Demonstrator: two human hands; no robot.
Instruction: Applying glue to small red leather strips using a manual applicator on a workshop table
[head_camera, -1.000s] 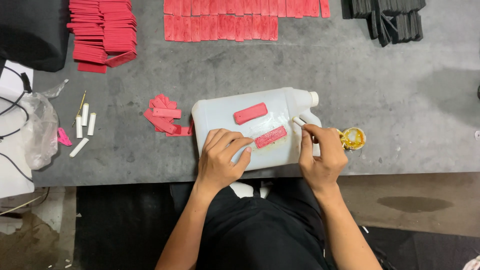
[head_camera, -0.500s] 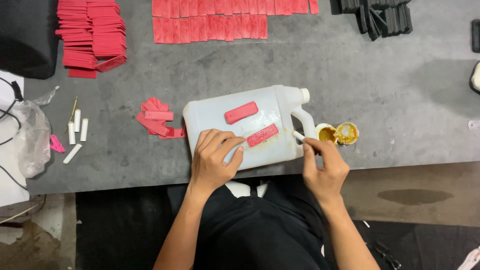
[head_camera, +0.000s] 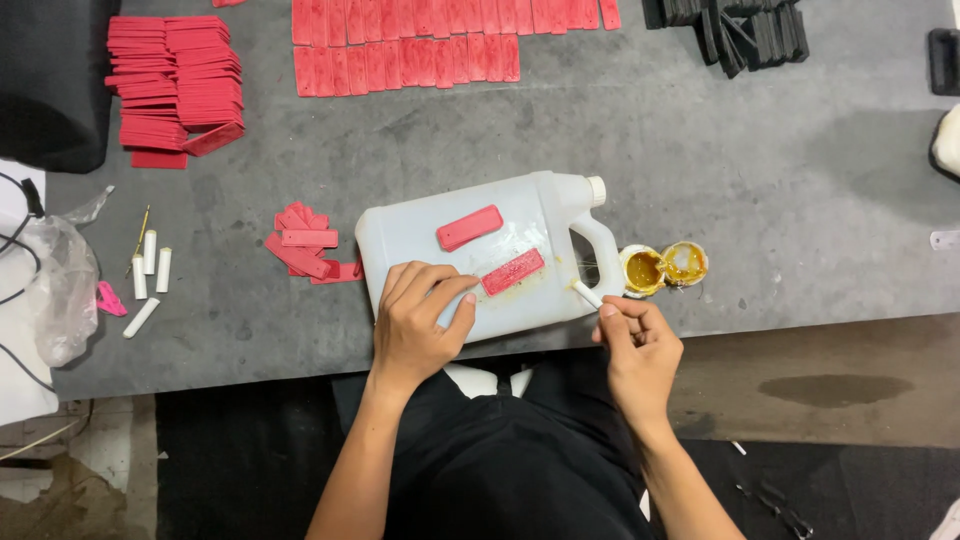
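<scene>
A white plastic jug (head_camera: 420, 235) lies flat on the grey table (head_camera: 760, 190) with two red strips on its side. My left hand (head_camera: 418, 322) rests on the jug, fingertips touching the nearer red strip (head_camera: 512, 272), which has yellow glue around it. The other red strip (head_camera: 469, 227) lies higher up. My right hand (head_camera: 636, 350) pinches a small white stick (head_camera: 586, 293) at the jug's handle end, next to two small open cups of yellow glue (head_camera: 662, 267).
A loose pile of red strips (head_camera: 303, 246) lies left of the jug. Stacked red strips (head_camera: 175, 85) and a laid-out row of red strips (head_camera: 410, 55) sit farther back. Black pieces (head_camera: 745, 30) are at the top right, white sticks (head_camera: 150, 270) and a plastic bag (head_camera: 55, 290) at left.
My right hand with the white stick has drawn back from the nearer red strip toward the jug's handle and the glue cups. The left hand stays on the jug.
</scene>
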